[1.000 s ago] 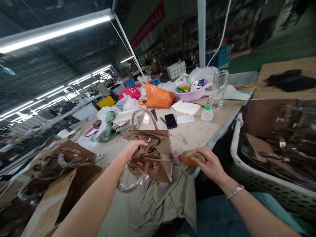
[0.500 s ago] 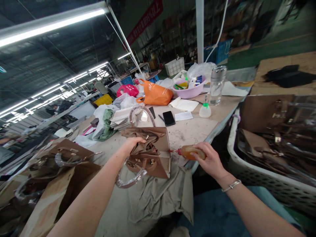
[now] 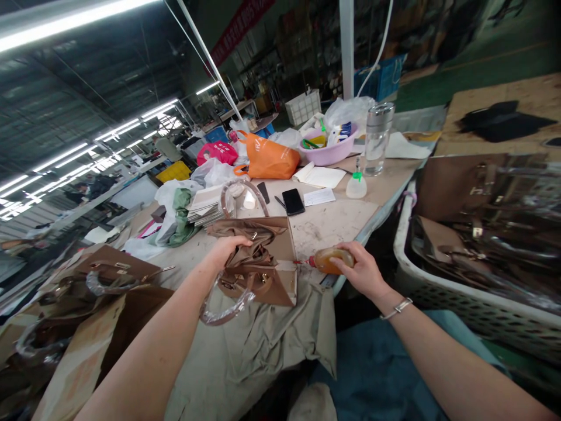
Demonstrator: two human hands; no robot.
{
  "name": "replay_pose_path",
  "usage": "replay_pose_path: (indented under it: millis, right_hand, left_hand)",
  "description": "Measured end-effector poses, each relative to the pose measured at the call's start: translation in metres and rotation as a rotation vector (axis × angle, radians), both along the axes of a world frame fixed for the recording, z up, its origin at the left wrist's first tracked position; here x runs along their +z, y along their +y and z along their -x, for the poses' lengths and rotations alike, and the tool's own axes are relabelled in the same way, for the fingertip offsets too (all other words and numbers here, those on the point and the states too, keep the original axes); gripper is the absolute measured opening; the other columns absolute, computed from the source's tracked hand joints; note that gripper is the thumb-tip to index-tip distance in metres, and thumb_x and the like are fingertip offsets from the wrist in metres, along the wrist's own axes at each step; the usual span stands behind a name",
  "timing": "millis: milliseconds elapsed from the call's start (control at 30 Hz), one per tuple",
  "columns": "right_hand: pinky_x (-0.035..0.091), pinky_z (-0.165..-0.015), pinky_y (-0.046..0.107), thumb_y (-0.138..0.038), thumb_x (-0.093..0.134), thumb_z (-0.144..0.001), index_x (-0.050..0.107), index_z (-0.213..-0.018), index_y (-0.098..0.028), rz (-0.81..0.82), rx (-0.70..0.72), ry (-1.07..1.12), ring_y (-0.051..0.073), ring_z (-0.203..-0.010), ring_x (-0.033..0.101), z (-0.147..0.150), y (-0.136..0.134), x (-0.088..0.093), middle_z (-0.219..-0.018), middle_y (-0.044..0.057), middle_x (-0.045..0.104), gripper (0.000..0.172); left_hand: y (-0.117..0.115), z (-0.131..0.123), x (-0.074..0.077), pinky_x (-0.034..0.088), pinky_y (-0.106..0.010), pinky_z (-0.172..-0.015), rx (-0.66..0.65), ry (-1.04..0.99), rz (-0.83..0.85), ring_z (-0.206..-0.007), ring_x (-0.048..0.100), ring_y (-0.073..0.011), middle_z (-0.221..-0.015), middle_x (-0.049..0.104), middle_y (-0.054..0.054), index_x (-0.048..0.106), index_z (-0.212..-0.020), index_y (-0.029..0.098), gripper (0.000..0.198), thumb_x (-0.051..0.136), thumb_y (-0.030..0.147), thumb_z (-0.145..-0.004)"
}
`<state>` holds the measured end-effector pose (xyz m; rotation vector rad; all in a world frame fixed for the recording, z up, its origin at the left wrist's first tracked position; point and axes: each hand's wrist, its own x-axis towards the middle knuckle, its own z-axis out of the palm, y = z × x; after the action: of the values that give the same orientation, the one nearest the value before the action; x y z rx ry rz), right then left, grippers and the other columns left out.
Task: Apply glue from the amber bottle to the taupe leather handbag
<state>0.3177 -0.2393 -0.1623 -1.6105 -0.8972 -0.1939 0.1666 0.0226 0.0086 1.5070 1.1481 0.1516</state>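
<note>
A brown handbag [image 3: 280, 286] lies on its side on the table, its opening facing right and its handles wrapped in clear film. My left hand [image 3: 230, 250] is closed on the bag's bunched brown lining [image 3: 258, 237], pulled partly out; the fingertips are partly hidden in the folds. My right hand [image 3: 362, 270] grips a squeeze bottle [image 3: 329, 261] of amber liquid, tilted sideways. The bottle's thin red nozzle points left and reaches the bag's open edge; whether it touches cannot be made out. Under the bag spreads a grey-green cloth [image 3: 263, 345].
More brown handbags [image 3: 442, 245] fill a white plastic basket [image 3: 438, 289] on the right. Others lie at left beside a cardboard box [image 3: 83, 356]. Behind stand a phone [image 3: 293, 201], a small green-capped bottle [image 3: 356, 186], a glass flask [image 3: 377, 140], an orange bag [image 3: 272, 156] and a purple basin [image 3: 328, 153].
The whole view has shifted slightly, so everything sits a little further left and higher. Both hands keep their holds, and the bottle's nozzle stays at the bag's edge.
</note>
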Motion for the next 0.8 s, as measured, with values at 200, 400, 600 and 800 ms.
replay_pose_path:
  millis: [200,400,600,800]
  right_hand:
    - [0.052,-0.080,0.040,-0.043,0.064,-0.086,0.061,-0.097,-0.022,0.032,0.064,0.040,0.023,-0.085,0.062,-0.003,-0.002,-0.006,-0.092,0.006,0.064,0.024]
    - [0.052,-0.081,0.040,-0.044,0.064,-0.086,0.061,-0.097,-0.022,0.038,0.085,0.052,0.024,-0.087,0.062,-0.002,0.001,-0.007,-0.094,0.006,0.065,0.025]
    - [0.050,-0.078,0.041,-0.043,0.063,-0.086,0.060,-0.096,-0.023,-0.033,-0.054,0.008,0.025,-0.084,0.059,0.000,0.003,0.000,-0.090,0.006,0.063,0.022]
    - [0.049,-0.076,0.039,-0.038,0.064,-0.087,0.059,-0.097,-0.024,-0.111,-0.098,-0.051,0.024,-0.084,0.059,-0.002,0.000,0.008,-0.089,0.005,0.061,0.018]
  left_hand:
    - [0.000,0.002,0.000,0.053,-0.033,-0.049,-0.006,0.016,0.017,-0.053,0.065,-0.0253,-0.065,0.072,-0.010,0.070,-0.071,0.013,0.035,0.077,0.028,-0.040]
    - [0.001,0.002,-0.001,0.051,-0.034,-0.046,-0.002,0.012,-0.021,-0.050,0.065,-0.0258,-0.063,0.071,-0.009,0.070,-0.072,0.014,0.033,0.076,0.026,-0.042]
    - [0.001,0.001,-0.001,0.049,-0.033,-0.044,0.006,0.024,-0.035,-0.048,0.063,-0.0249,-0.060,0.070,-0.009,0.070,-0.069,0.014,0.029,0.075,0.027,-0.043]
    - [0.004,-0.001,-0.004,0.052,-0.032,-0.048,-0.006,-0.035,-0.003,-0.051,0.065,-0.0234,-0.062,0.071,-0.008,0.069,-0.067,0.013,0.031,0.077,0.025,-0.040]
